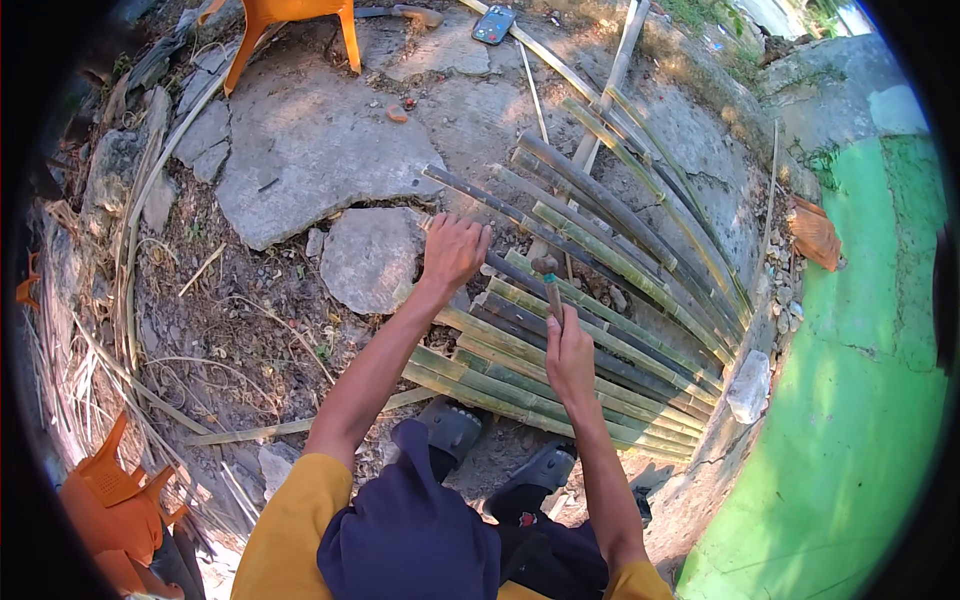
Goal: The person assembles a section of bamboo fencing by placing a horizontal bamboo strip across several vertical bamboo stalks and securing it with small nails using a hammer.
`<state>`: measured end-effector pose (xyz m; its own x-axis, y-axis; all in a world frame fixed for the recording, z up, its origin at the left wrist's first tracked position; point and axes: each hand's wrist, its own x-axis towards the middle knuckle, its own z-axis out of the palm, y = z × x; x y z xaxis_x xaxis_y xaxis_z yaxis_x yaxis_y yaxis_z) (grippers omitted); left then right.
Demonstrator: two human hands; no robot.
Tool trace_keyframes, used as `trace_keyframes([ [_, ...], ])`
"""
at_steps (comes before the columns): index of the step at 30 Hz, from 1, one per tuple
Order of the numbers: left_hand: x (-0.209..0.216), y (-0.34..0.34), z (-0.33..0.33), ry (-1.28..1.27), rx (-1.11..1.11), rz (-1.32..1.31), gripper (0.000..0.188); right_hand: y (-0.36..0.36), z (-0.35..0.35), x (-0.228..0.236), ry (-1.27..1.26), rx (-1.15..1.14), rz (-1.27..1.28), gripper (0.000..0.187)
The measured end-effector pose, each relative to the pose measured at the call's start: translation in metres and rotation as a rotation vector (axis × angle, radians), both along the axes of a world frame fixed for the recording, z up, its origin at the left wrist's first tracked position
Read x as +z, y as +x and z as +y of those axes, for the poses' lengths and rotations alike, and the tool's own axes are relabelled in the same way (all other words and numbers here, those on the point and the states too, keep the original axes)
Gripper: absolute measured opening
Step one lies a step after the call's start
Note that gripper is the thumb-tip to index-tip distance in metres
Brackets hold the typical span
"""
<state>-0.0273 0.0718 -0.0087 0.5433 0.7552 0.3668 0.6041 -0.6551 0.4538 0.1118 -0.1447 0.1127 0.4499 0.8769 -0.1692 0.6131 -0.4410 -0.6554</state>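
Observation:
My left hand (pixel 455 248) is closed at the near end of a dark bamboo strip (pixel 500 264), its fingers curled down and partly hidden. My right hand (pixel 570 355) grips a hammer (pixel 552 290) by its handle; the dark head points away from me, just over the strips. Many split bamboo strips (pixel 640 260), some green and some dark, fan out on the ground beneath both hands. Their right ends gather close together along a low concrete edge, while the left ends spread apart.
An orange plastic chair (pixel 290 15) stands at the far left, another (pixel 120 500) at lower left. A phone (pixel 493 25) and a wooden-handled blade (pixel 415 14) lie at the back. Broken concrete slabs (pixel 310 160) surround the work. A green-painted surface (pixel 830 400) runs along the right, beside a white stone (pixel 748 388).

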Motion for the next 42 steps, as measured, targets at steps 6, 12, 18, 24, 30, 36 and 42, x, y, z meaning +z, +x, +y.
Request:
trace_keyframes([
  [6, -0.017, 0.008, 0.003, -0.107, -0.072, 0.107, 0.055, -0.001, 0.001, -0.011, -0.137, 0.128, -0.19, 0.026],
  [12, -0.026, 0.005, 0.002, -0.119, -0.087, 0.115, 0.059, -0.009, 0.026, 0.028, -0.048, 0.112, -0.165, 0.024],
  [18, -0.021, 0.009, 0.005, -0.153, -0.091, 0.077, 0.06, 0.004, 0.02, 0.002, -0.165, 0.203, -0.276, 0.022],
  [24, -0.023, 0.007, 0.002, -0.183, -0.097, 0.129, 0.059, -0.018, 0.049, 0.039, -0.24, 0.245, -0.334, 0.019],
  [30, -0.023, 0.01, 0.002, -0.18, -0.101, 0.123, 0.058, -0.011, 0.012, 0.011, 0.03, 0.186, -0.285, 0.017],
  [36, -0.026, 0.006, 0.005, -0.158, -0.081, 0.085, 0.057, -0.02, 0.029, 0.028, -0.062, 0.126, -0.264, 0.017],
  [42, -0.018, 0.011, 0.005, -0.166, -0.115, 0.12, 0.057, 0.005, -0.013, -0.03, -0.262, 0.134, -0.344, 0.021],
])
